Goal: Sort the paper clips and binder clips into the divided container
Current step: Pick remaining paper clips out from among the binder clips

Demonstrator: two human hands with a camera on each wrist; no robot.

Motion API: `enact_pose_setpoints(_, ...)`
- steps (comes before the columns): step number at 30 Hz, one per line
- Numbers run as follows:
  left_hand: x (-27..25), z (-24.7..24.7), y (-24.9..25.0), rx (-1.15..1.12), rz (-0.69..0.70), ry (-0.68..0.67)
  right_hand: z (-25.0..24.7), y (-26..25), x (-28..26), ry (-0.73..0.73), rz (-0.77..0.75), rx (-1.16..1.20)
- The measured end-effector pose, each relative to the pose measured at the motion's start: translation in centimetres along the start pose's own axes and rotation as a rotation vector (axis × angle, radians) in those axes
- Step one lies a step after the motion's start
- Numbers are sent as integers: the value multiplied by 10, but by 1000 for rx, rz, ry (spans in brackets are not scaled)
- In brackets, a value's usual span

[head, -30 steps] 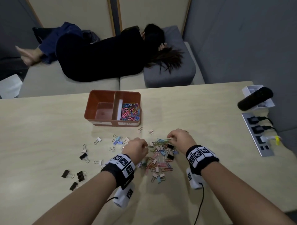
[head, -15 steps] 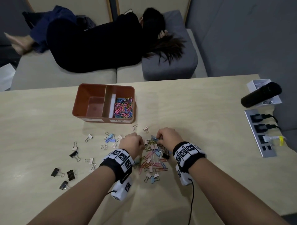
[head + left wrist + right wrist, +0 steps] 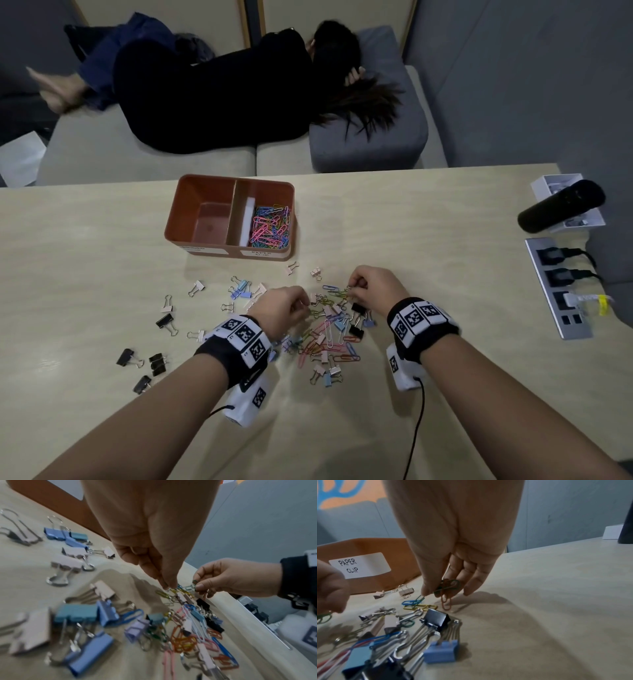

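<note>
The orange divided container at 12 o'clock has paper clips in its right compartment; the left is bare. Right hand pinches several paper clips; left hand pinches into the mixed pile. Binder clips at 9 o'clock remain unsorted.

The head view looks down from above the tabletop, while both wrist views sit low and close, sharing the clip pile.

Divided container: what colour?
Orange-brown container; clearest in the head view.
</note>
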State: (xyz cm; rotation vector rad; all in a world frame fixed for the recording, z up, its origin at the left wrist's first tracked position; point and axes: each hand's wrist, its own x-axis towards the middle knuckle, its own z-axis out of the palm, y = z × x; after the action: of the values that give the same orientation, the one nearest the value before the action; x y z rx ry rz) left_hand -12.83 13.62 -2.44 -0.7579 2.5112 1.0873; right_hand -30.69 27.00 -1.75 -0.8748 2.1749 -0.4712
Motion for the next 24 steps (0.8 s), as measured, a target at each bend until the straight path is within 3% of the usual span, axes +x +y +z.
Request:
enact_pose_setpoints(4,2,13,10,38,-47,2,-2,-3,0,39,-7,13)
enact_pose_setpoints(8,6,19,15,90,-98,32,3,-13,4,-10,-46,-25)
enact_pose_setpoints(14,10,20,16,181,-71,106,12,-22,10,-78,-81,-261)
enact_pose_setpoints(24,13,10,9,283,-106,100,16,-27,20,-133,-30,-259)
